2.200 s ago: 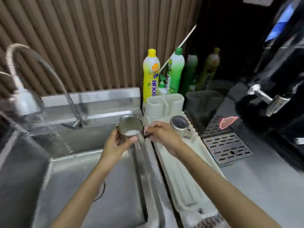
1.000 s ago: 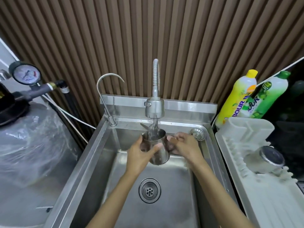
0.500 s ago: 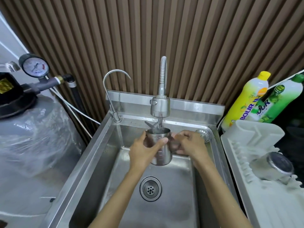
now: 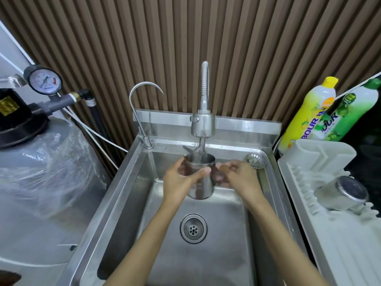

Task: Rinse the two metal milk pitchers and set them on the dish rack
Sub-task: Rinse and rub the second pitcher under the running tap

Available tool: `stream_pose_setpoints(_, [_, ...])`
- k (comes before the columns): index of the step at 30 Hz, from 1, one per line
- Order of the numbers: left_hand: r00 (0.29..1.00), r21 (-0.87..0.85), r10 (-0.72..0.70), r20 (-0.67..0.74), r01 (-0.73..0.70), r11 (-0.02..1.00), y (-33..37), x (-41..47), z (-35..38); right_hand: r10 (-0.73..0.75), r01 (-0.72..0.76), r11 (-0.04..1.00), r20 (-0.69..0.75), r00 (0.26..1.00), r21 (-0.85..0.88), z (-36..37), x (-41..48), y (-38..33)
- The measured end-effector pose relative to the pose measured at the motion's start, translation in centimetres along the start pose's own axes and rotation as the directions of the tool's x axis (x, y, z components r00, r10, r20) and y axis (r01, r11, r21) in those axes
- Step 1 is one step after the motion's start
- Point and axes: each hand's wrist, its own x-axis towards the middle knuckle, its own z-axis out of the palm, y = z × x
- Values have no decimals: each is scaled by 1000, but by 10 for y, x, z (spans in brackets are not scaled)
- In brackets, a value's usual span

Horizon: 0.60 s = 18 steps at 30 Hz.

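Stainless steel all round: above the sink (image 4: 127, 195), straight under the spray faucet (image 4: 203, 124), water runs into the upright milk pitcher (image 4: 201, 176), so the rinse of this pitcher is the step in hand. The left hand (image 4: 179, 182) wraps its body with thumb across the front, and the right hand (image 4: 239, 178) closes on what looks like its handle. Right of the sink, the white dish rack (image 4: 329, 234) carries the second pitcher (image 4: 344, 195) on its side; next, I judge, the water must be tipped out and the pitcher carried across.

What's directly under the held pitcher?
Under the held pitcher lies the bare sink floor, with the drain nearer the camera. The left hand covers part of its wall; its base underside is hidden.
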Motion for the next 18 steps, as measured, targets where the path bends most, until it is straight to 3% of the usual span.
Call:
stream_pose_setpoints(2, [990,-140,-63,128,81,987,-6,-3,4,-172,109,899,-112,979,-425,-6,-6,-13])
stream_pose_setpoints(4, [988,-183,-42,147,69,981,-7,2,7,-303,192,847,-153,940,-495,-4,-7,-18])
stream_pose_setpoints(5, [992,-192,-7,129,31,981,-6,6,7,-324,224,873,-172,930,-434,0,-7,-17])
stream_pose_setpoints(7, [993,-177,91,73,-77,981,0,16,3,-215,203,975,-159,964,-87,13,-4,-7])
stream_pose_setpoints(9, [981,-21,194,19,-193,981,7,19,-3,-39,43,953,-20,999,301,25,-4,1])
stream_pose_setpoints(12, [972,299,200,-125,-156,942,10,7,-7,35,-74,910,104,994,407,23,-1,8])
stream_pose_setpoints(15, [985,130,65,-158,-45,990,2,-5,-1,6,-13,971,29,1000,237,8,5,0])
stream_pose_setpoints(18, [999,-80,-4,-48,1,997,-3,-3,12,-127,98,977,-148,981,-187,-2,6,-16])
